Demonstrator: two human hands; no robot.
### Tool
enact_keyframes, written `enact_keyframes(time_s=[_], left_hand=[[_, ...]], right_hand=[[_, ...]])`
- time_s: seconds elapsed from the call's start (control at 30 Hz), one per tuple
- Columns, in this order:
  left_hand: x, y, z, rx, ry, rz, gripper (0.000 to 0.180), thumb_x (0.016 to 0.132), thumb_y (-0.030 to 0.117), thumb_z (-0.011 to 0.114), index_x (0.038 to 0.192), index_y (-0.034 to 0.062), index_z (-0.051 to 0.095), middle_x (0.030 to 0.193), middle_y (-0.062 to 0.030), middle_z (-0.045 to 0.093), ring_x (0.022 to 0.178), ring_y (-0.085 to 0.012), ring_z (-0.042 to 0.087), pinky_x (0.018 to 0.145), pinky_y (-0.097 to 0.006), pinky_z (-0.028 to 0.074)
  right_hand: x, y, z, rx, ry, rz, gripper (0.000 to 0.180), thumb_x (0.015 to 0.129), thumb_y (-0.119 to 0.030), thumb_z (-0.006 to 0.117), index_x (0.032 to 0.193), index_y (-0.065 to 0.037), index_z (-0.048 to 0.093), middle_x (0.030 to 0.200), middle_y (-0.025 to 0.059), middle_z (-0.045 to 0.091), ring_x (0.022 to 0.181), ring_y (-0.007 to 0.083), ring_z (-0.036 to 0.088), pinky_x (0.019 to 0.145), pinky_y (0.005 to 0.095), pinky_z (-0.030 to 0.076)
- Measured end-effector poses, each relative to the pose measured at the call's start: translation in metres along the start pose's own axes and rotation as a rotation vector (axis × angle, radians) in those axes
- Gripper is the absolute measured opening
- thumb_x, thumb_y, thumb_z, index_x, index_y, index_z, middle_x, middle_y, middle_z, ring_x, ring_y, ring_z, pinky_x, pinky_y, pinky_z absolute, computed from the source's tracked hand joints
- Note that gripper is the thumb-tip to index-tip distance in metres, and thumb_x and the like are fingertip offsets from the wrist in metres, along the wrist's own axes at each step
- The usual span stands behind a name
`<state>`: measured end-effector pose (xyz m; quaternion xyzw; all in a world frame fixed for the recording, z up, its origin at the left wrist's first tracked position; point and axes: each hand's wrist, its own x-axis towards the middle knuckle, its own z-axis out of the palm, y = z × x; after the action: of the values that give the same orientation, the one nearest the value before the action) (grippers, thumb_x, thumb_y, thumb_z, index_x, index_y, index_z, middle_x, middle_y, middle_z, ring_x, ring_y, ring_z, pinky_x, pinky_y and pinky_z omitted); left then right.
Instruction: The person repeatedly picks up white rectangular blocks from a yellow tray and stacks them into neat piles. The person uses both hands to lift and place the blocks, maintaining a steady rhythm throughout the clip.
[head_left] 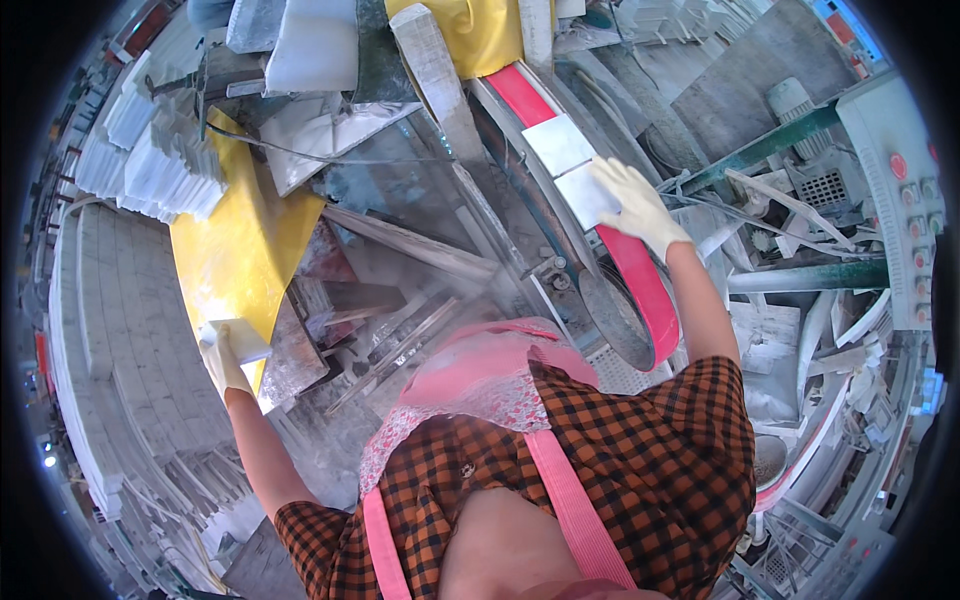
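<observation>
My left hand, in a pale glove, grips a small white tile over the lower end of a yellow sheet. On the right, a narrow red conveyor belt carries two more white tiles lying end to end. The gloved fingers of my right hand are stretched out over the nearer belt tile, touching its right side. Just beyond it lies the farther belt tile, with no hand on it.
Stacked white tiles stand at the far left, above long rows of pale slabs. Another yellow sheet hangs across the belt's far end. A control panel with red buttons and a green metal bar are at the right.
</observation>
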<state>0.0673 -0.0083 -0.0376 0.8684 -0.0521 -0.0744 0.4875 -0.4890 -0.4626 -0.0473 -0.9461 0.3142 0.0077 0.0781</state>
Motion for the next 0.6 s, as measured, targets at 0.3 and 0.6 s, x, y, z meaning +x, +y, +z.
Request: enact_keyframes(time_s=[0.3,0.6], left_hand=[[-0.008,0.009,0.000,-0.027,-0.017,-0.063,0.062,0.094,0.029,0.063,0.145,-0.0027,0.046,0.132,-0.0186,0.060,0.118,-0.0284,0.061,0.103,-0.038,0.047],[-0.022,0.019,-0.002,-0.047,-0.057,-0.076,0.061,0.095,0.031,0.061,0.145,0.0005,0.046,0.131,-0.0175,0.060,0.119,-0.0276,0.060,0.104,-0.040,0.045]], right_hand=[[0.008,-0.045,0.069,-0.438,0.057,0.201,0.084,0.085,-0.020,0.068,0.159,-0.007,0.031,0.168,0.0157,0.027,0.156,0.0310,0.024,0.127,0.0498,0.018],[0.040,-0.022,0.044,-0.488,0.498,-0.064,0.051,0.092,-0.016,0.055,0.138,0.004,0.053,0.138,0.0199,0.061,0.131,0.0304,0.058,0.118,0.0436,0.038]])
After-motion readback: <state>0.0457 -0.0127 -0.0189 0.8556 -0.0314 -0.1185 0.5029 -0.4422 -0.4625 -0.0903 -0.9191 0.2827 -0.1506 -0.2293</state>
